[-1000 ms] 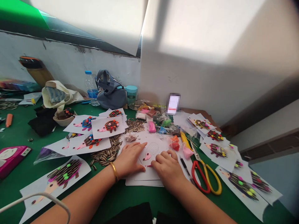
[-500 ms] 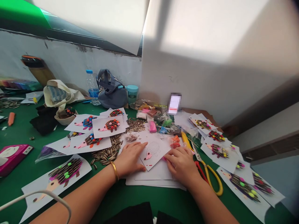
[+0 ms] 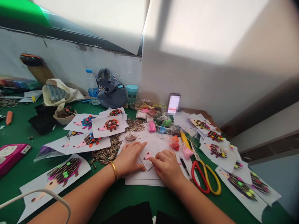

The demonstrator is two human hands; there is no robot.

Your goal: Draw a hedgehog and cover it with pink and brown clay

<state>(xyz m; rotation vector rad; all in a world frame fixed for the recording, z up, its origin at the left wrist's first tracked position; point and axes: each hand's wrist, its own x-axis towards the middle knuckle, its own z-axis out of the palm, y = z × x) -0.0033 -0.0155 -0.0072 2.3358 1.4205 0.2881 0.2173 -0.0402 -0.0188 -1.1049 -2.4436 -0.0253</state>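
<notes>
My left hand (image 3: 131,158), a gold bangle at its wrist, lies with fingers stretched along the left edge of a small white card (image 3: 147,165). On that card are a pencilled round outline (image 3: 153,147) and a pink clay animal face (image 3: 147,155) with dark dots. My right hand (image 3: 167,166) is over the card's right side, fingers curled together and the index fingertip at the pink face. Whatever its fingers may hold is hidden. White sheets (image 3: 140,180) lie beneath. Right of my right hand are a black pen (image 3: 185,168), scissors (image 3: 198,168) and a lump of pink clay (image 3: 187,152).
Sunflower seeds (image 3: 109,151) are heaped left of the sheets. Finished hedgehog cards (image 3: 106,132) lie on the left, more hedgehog cards (image 3: 218,149) on the right. Bagged clay (image 3: 151,126) and a phone (image 3: 174,104) stand behind. A white cable (image 3: 53,194) crosses the lower left.
My right hand has moved left from the card's right edge onto the card, its index finger coming to the pink face. The pen and red scissor handle are now uncovered. My left hand stays put.
</notes>
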